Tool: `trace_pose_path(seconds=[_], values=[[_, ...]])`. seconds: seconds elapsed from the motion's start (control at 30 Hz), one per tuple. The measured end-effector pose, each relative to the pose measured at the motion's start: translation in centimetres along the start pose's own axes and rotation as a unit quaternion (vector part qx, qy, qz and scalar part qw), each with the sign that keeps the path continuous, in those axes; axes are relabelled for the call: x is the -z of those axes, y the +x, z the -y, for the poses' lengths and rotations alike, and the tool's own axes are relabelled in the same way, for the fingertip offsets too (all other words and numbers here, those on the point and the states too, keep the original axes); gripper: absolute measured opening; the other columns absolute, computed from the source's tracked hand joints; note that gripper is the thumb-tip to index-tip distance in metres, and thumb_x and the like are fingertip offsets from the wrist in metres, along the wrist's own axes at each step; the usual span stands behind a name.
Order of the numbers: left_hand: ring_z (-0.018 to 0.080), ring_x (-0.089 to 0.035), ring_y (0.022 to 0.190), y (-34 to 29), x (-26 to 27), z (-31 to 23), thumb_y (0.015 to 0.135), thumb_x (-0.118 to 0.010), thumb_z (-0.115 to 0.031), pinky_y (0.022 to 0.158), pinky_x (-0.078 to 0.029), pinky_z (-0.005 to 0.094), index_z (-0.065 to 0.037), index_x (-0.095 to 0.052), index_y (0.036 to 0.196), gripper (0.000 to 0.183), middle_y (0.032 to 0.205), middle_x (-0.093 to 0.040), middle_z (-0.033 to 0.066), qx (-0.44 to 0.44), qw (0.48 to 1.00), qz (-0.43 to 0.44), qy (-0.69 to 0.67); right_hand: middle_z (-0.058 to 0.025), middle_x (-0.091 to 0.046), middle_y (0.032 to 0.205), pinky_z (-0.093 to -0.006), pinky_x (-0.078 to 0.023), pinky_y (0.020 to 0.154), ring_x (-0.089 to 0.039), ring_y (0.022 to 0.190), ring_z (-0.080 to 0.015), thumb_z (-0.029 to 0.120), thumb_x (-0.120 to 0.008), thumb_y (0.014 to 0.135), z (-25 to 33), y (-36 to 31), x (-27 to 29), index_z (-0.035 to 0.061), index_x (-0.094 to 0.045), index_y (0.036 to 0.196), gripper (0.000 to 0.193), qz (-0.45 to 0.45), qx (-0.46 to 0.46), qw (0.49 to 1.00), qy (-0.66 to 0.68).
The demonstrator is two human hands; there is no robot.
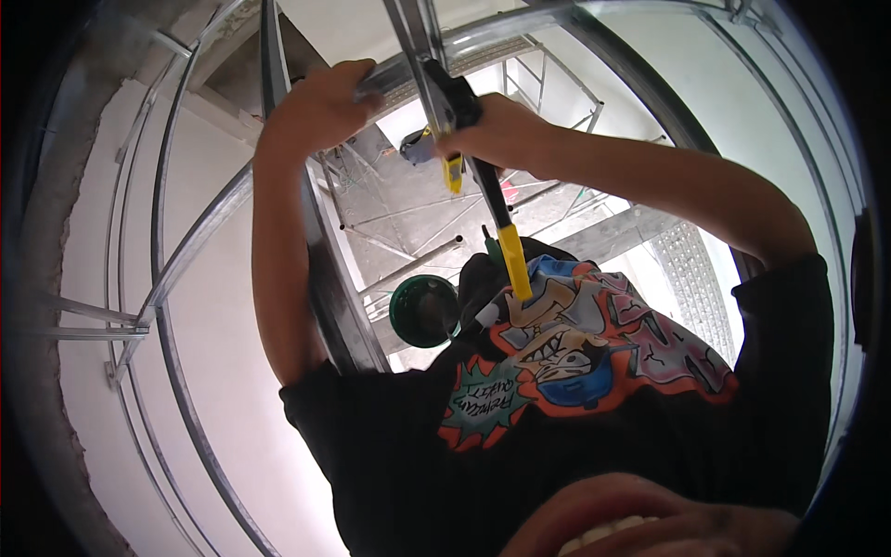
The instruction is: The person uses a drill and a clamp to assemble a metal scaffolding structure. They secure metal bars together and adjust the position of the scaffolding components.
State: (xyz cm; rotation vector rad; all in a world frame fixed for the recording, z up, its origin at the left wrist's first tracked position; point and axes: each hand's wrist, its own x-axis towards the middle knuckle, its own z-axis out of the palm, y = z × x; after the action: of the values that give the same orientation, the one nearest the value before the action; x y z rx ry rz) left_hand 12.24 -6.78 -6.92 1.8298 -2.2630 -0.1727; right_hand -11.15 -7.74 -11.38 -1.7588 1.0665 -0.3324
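Observation:
My left hand is raised at the upper left, its fingers curled over a galvanised metal profile of the overhead frame. My right hand grips a black hand tool with yellow ends. Its black head is against a metal profile where it crosses the other one. One long arm of the tool slants down towards my chest, and a shorter yellow end shows below my fingers. My hand and the profile hide how the tool's jaws sit.
An upright metal stud stands beside my left forearm. Curved-looking profiles run along the left wall. Below are scaffold tubes, a green bucket with grey contents, and a perforated platform. A dark blue item lies on the floor.

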Motion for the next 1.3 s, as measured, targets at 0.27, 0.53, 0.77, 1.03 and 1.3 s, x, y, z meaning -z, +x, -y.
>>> trace_pose_path(seconds=[0.27, 0.53, 0.77, 1.03, 1.3], values=[[0.0284, -0.063, 0.1, -5.1, 2.7, -5.8, 0.09, -0.064, -0.028, 0.092, -0.046, 0.0372, -0.006, -0.063, 0.113, 0.032, 0.111, -0.067, 0.0125, -0.05, 0.981, -0.185, 0.036, -0.0053, -0.057, 0.067, -0.0323, -0.043, 0.059, -0.055, 0.063, -0.0152, 0.026, -0.071, 0.077, -1.1, -5.4, 1.6, 0.0002, -0.067, 0.089, 0.028, -0.059, -0.069, 0.994, 0.061], [0.0206, -0.059, 0.073, -15.8, -9.5, 5.2, 0.095, -0.052, -0.03, 0.063, -0.048, 0.031, -0.001, -0.056, 0.096, 0.03, 0.082, -0.057, 0.0131, 0.003, 0.778, -0.628, -0.019, -0.0056, -0.061, 0.082, -0.0294, -0.045, 0.068, -0.057, 0.076, -0.0134, 0.02, -0.07, 0.08, -3.9, -6.7, 0.1, 0.0002, -0.062, 0.101, 0.03, -0.069, -0.046, 0.974, 0.209], [0.0348, -0.048, 0.119, -12.1, -18.2, -11.8, 0.082, -0.057, -0.009, 0.099, -0.038, 0.0416, -0.001, -0.045, 0.128, 0.049, 0.12, -0.051, 0.021, 0.09, 0.899, -0.225, -0.365, -0.0141, -0.063, 0.115, -0.0326, -0.039, 0.1, -0.056, 0.11, -0.019, 0.0, -0.054, 0.082, -2.6, -8.0, 0.5, -0.0009, -0.056, 0.111, 0.03, -0.06, -0.046, 0.949, 0.306], [0.0434, -0.04, 0.123, -11.3, -18.2, -13.6, 0.066, -0.079, -0.054, 0.104, -0.033, 0.0472, 0.013, -0.018, 0.139, 0.116, 0.128, -0.038, 0.0299, 0.002, 0.9, -0.011, -0.437, -0.0132, -0.063, 0.1, -0.0325, -0.043, 0.092, -0.059, 0.096, -0.0196, 0.01, -0.056, 0.087, -3.7, -7.1, -1.3, -0.0031, -0.057, 0.1, 0.018, -0.145, -0.047, 0.94, 0.304], [0.0434, -0.038, 0.125, -11.0, -17.1, -18.3, 0.057, -0.088, -0.035, 0.106, -0.035, 0.0463, 0.01, -0.011, 0.141, 0.123, 0.131, -0.035, 0.0302, 0.127, 0.917, -0.052, -0.375, -0.0108, -0.063, 0.083, -0.0357, -0.048, 0.081, -0.062, 0.082, -0.0205, 0.015, -0.06, 0.089, -3.4, -6.0, -1.7, 0.0, -0.058, 0.091, 0.016, -0.16, 0.004, 0.924, 0.347]])
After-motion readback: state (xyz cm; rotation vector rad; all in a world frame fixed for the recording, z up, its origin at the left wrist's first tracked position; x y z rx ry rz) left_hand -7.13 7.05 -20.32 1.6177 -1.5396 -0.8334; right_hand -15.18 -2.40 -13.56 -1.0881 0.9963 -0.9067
